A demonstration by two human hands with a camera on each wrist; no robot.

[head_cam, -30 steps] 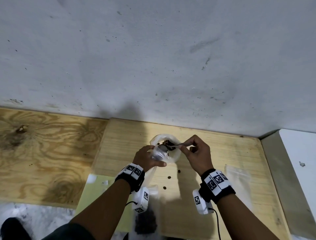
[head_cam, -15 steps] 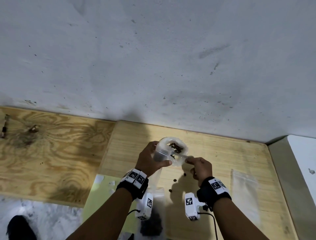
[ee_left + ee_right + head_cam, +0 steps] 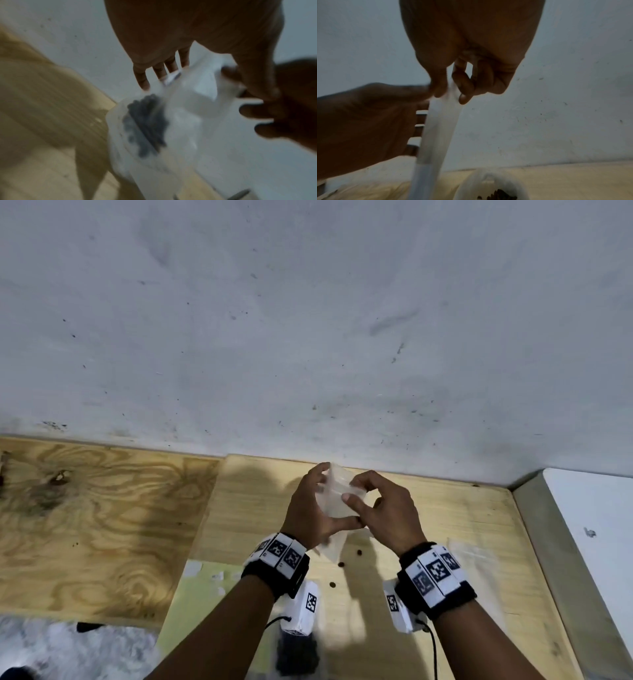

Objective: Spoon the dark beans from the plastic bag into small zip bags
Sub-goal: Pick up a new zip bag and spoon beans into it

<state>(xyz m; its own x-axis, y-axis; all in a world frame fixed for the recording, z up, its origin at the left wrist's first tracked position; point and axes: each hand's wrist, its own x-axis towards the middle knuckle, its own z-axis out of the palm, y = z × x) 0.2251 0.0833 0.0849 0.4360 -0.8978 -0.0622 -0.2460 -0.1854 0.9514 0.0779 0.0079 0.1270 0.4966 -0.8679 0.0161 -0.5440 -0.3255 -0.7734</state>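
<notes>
A small clear zip bag (image 3: 334, 508) is held up above the wooden table (image 3: 445, 518) by both hands. My left hand (image 3: 337, 496) grips it from the left, thumb under, fingers over its top. At the bag's top edge my right hand (image 3: 352, 489) pinches it between thumb and fingers. The right wrist view shows the zip bag (image 3: 440, 128) edge-on under that pinch (image 3: 450, 93). The white plastic bag (image 3: 471, 186) with dark beans (image 3: 498, 194) lies on the table below. It appears blurred in the left wrist view (image 3: 145, 125). No spoon is plainly visible.
Three loose beans (image 3: 340, 564) lie on the table below the hands. A filled bag of dark beans (image 3: 296, 655) lies near the front edge beside a green sheet (image 3: 202, 594). Empty clear bags (image 3: 471, 556) lie to the right. A grey wall (image 3: 308, 337) stands right behind.
A second ago my right hand held a spoon over the bean bag. It then dropped toward the table and now pinches the zip bag, which both hands have lifted.
</notes>
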